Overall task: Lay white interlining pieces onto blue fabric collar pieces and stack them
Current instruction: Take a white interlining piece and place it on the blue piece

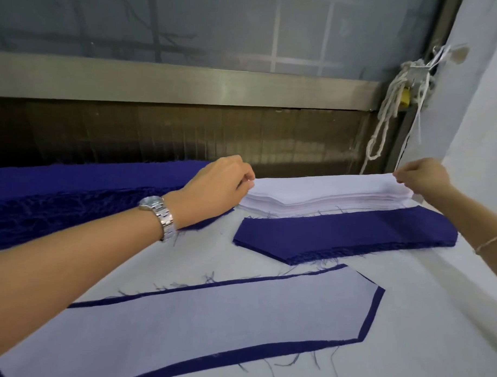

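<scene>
— At the back of the table [423, 321], what is that white heap?
— It is a stack of white interlining pieces [326, 195]. The left hand [222, 184] pinches the left tip of the top piece. The right hand [422, 177] pinches its right end. Both hands have their fingers curled tight on the edge.
— And the blue things?
— A small stack of blue collar pieces [352, 234] lies just in front of the white stack, touching it. Closer to us lies a single blue collar piece [374, 311] with a white interlining piece [209, 322] flat on top. Only a thin blue edge shows around it. A big pile of blue fabric [72, 188] sits on the left, under the left wrist.
— What is on the arms?
— A silver wristwatch [159, 213] on the left one, a thin bracelet [490, 243] on the right one.
— What is the table like?
— It has a white cloth on it, with loose blue threads [210, 280] here and there.
— And behind it?
— A dark brown panel [187, 135], then a shiny metal rail [189, 84], then a grey window pane [191, 22]. A white cord [391, 108] hangs in knots at the right, beside something big and white [476, 97]. I cannot tell if that is a wall or a sheet.
</scene>
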Demonstrator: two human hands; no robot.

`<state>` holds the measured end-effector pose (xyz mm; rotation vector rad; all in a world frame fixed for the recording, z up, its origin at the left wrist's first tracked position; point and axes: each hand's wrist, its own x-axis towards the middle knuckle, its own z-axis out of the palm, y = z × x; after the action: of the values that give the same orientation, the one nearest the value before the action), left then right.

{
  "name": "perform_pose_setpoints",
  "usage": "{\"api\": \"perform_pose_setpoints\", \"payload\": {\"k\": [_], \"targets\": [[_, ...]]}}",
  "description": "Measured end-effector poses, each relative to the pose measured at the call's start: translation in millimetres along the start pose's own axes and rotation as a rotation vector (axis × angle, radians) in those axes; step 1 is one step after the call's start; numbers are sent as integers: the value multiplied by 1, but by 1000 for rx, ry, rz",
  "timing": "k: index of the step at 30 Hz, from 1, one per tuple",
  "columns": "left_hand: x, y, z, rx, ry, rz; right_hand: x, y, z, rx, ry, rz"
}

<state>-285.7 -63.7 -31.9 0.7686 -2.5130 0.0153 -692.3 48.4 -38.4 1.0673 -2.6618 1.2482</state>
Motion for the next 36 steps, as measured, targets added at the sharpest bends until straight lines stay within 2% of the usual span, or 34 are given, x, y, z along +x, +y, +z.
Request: {"api": "perform_pose_setpoints", "payload": {"k": [7,13,22,27,31,36], "targets": [[45,2,32,39,-39,-77,37,11,19,-277,164,77],[54,-3,46,-27,-28,-175,49,22,24,-348,150,129],[58,-8,51,-98,-45,-221,47,23,23,-333,167,59],[61,-7,53,-92,-30,-241,46,24,16,-355,109,-77],[62,-8,54,-70,-21,-230,49,33,12,-189,137,-119],[64,-10,55,-47,-32,-204,52,46,6,-37,142,-61]]}}
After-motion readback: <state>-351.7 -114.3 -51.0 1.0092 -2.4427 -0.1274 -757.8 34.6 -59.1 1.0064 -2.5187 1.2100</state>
